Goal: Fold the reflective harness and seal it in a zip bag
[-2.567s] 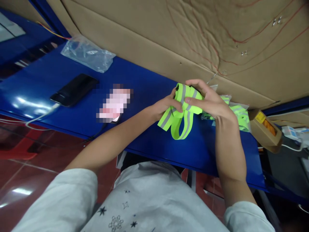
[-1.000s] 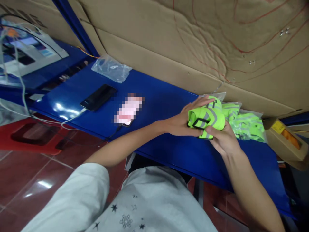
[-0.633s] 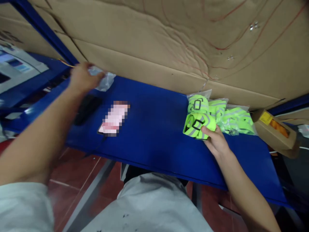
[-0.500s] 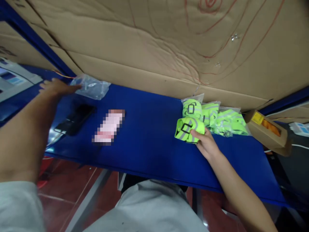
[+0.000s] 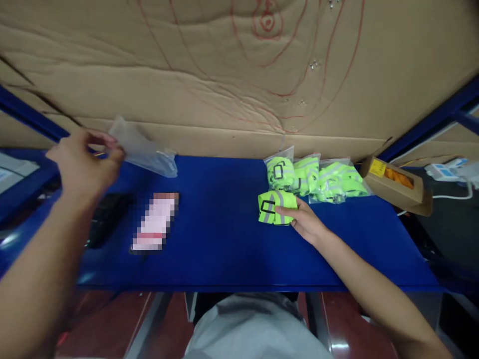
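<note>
My right hand [image 5: 305, 219] grips a rolled neon-yellow reflective strap [image 5: 277, 207] with grey stripes and a black buckle, thumb across its front. Over the left part of the table, my left hand [image 5: 88, 157] pinches a clear plastic bag [image 5: 140, 144] between thumb and fingers. One corner of the bag is raised, while its far end hangs near the cardboard. Just behind the held strap, several similar straps in clear bags [image 5: 307, 174] stand in a row against the cardboard.
The blue table [image 5: 217, 224] backs onto a cardboard wall [image 5: 209, 89]. A phone with a blurred-out screen [image 5: 155, 222] and a black object [image 5: 107, 219] lie to the left. At right stands a small cardboard box [image 5: 396, 184] with orange contents, beside white devices and cables [image 5: 447, 172].
My left hand has taken hold of the plastic bag and lifted one corner off the table. My right hand still holds the strap. The camera view has turned slightly.
</note>
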